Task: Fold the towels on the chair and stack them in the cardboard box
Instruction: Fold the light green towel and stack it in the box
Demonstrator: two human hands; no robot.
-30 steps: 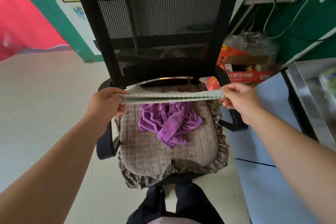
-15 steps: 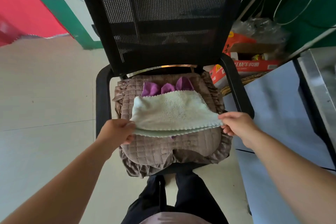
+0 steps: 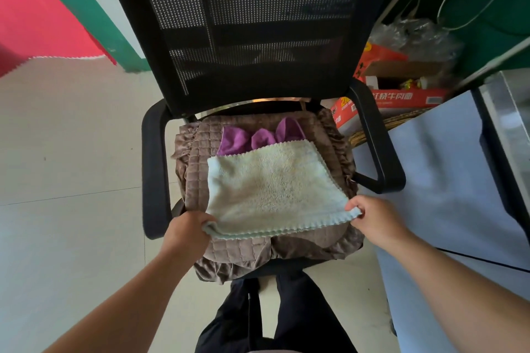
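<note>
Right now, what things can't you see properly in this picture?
Head view only:
- Crumpled purple towel: mostly hidden under the fluffy pale green towel; only its far bumps show.
- Left hand and right hand: the fingers are curled under the pale towel's near corners, so they are hidden.
- Red cardboard box: partly blocked by the black mesh office chair; its inside is unclear.
- Chair base: hidden under the brown quilted seat cushion.

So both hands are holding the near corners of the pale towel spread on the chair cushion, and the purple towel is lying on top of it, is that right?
Not quite. The purple towel is not on top; the pale towel lies over it, so only its far edge peeks out behind. The head view shows this. The left hand and right hand do hold the near corners, with the towel spread on the chair cushion.
</note>
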